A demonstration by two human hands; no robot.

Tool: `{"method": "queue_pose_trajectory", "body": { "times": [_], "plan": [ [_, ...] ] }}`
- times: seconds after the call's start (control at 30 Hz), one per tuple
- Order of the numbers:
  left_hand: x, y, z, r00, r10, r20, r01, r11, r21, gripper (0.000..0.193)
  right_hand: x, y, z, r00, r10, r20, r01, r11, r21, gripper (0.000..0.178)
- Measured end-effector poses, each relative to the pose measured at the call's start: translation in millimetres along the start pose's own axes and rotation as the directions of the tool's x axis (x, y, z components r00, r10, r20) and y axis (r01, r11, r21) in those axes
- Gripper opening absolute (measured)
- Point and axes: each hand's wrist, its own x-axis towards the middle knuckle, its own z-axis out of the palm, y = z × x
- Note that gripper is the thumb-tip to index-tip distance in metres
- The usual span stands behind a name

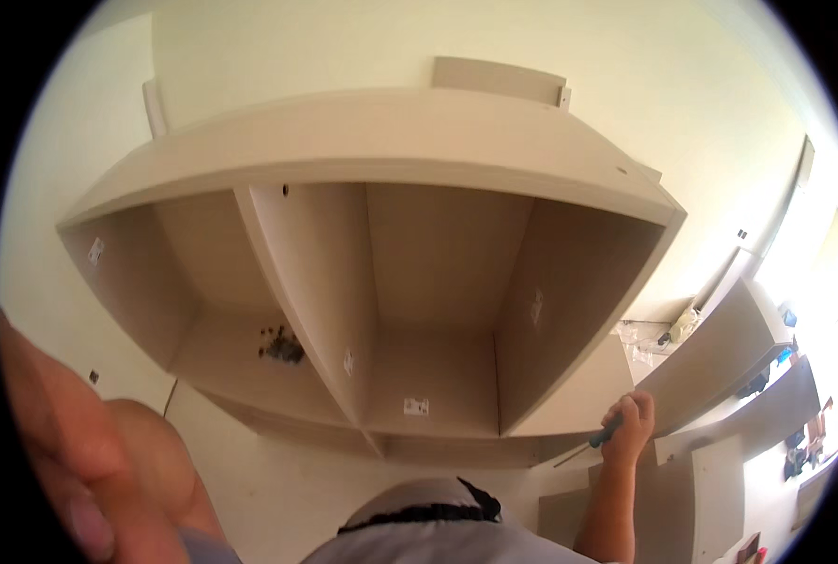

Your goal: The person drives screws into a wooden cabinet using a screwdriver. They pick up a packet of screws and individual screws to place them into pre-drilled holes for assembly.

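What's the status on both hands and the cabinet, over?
Right hand shut on screwdriver at cabinet lower right corner. Left hand close to camera, blurred, grip unclear. Loose screws in left compartment.

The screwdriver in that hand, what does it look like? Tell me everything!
The slim screwdriver with a blue-green handle and thin grey metal shaft sits in the person's right hand, which is closed in a fist around the handle, so only a little of the handle shows. The shaft sticks out below the fist, slanting down to the left. Its tip lies near the lower right front corner of the big pale beige wooden cabinet; whether it touches the wood cannot be told.
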Motion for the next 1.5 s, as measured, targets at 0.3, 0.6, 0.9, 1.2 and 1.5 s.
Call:
{"method": "queue_pose_trajectory", "body": {
  "times": [0.3, 0.6, 0.9, 1.2, 1.5],
  "plan": [
    [-90, 79, 112, 0.463, -0.886, -0.034, 0.75, 0.412, -0.518, 0.028, -21, 45, -82, 0.924, 0.211, 0.318, 0.033, 0.786, -0.617, 0.018],
    [-379, 361, 257, -0.818, -0.129, 0.56, -0.334, -0.687, -0.646, 0.008, -56, 88, -230, 0.793, 0.398, 0.461, 0.277, 0.439, -0.855, 0.019],
    [-290, 352, 221, -0.688, -0.41, 0.599, 0.011, -0.831, -0.556, 0.015, -82, 87, -163, 0.641, 0.532, 0.553, 0.347, 0.441, -0.828, 0.022],
    [-372, 416, 103, -0.72, -0.355, 0.596, -0.127, -0.777, -0.616, 0.022, -176, 96, -61, 0.594, 0.455, 0.663, 0.485, 0.455, -0.747, 0.027],
    [-481, 516, -64, -0.838, -0.42, 0.349, -0.046, -0.582, -0.812, 0.017, -348, 114, 81, 0.344, 0.437, 0.831, 0.585, 0.592, -0.554, 0.025]
  ]
}}
